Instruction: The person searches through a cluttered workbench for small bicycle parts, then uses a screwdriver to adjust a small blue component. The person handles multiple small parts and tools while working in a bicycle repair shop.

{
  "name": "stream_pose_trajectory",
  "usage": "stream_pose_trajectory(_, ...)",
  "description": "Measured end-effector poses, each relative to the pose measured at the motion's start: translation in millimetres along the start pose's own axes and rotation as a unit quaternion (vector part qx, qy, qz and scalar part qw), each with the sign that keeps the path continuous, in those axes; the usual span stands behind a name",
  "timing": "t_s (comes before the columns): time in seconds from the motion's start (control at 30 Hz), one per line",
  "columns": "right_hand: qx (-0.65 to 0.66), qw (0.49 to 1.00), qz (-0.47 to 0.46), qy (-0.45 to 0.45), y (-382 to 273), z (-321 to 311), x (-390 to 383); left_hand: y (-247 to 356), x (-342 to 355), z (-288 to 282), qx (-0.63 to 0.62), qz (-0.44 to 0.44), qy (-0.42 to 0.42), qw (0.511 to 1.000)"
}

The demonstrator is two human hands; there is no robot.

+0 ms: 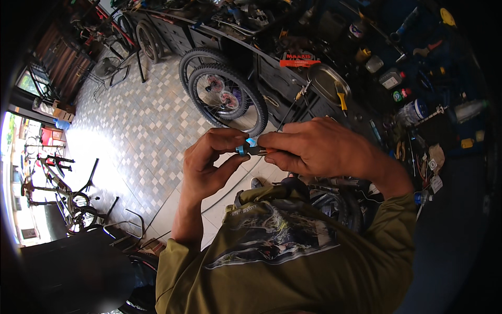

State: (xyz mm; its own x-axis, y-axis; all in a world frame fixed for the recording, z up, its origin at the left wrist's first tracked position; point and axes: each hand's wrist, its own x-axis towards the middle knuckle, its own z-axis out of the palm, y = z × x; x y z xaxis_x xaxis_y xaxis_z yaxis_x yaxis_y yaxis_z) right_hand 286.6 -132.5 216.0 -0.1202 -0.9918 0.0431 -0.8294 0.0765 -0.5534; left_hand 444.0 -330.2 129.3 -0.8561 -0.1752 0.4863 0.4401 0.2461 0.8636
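Observation:
In front of my chest both hands are raised and close together. My left hand [212, 159] pinches a small bright blue part [241, 150] between thumb and fingertips. What kind of part it is, I cannot make out. My right hand [308, 148] is closed round a small tool with an orange handle [270, 150]. The tool's dark metal end [255, 150] meets or nearly meets the blue part. A second bit of light blue [252, 142] shows between the fingertips of both hands. Fingers cover most of the tool.
Two bicycle wheels [227, 97] with knobbly tyres lean against the dark workbench cabinets [272, 76]. Upon the bench are a metal tray [325, 83], a yellow-handled brush [342, 99], an orange package [299, 60], bottles and tools. Bicycles [63, 188] stand at the left on the tiled floor [141, 120].

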Motion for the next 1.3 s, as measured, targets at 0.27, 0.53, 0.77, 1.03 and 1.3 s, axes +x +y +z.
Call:
stream_pose_trajectory(0.27,-0.13,0.991,-0.007,-0.001,-5,-2,-4,-1,-3,4,-0.015,-0.041,0.027,0.999)
stream_pose_trajectory(0.53,-0.224,0.974,-0.031,0.032,-6,2,-8,-3,-5,8,-0.047,-0.076,0.027,0.996)
stream_pose_trajectory(0.77,-0.329,0.938,-0.067,0.083,-3,10,-12,-5,-7,7,-0.084,-0.126,0.018,0.988)
stream_pose_trajectory(1.03,-0.393,0.908,-0.109,0.093,-4,10,-13,-8,-7,11,-0.18,-0.176,0.014,0.968)
stream_pose_trajectory(1.3,-0.44,0.884,-0.129,0.092,-5,11,-15,-22,-5,9,-0.279,-0.249,-0.03,0.927)
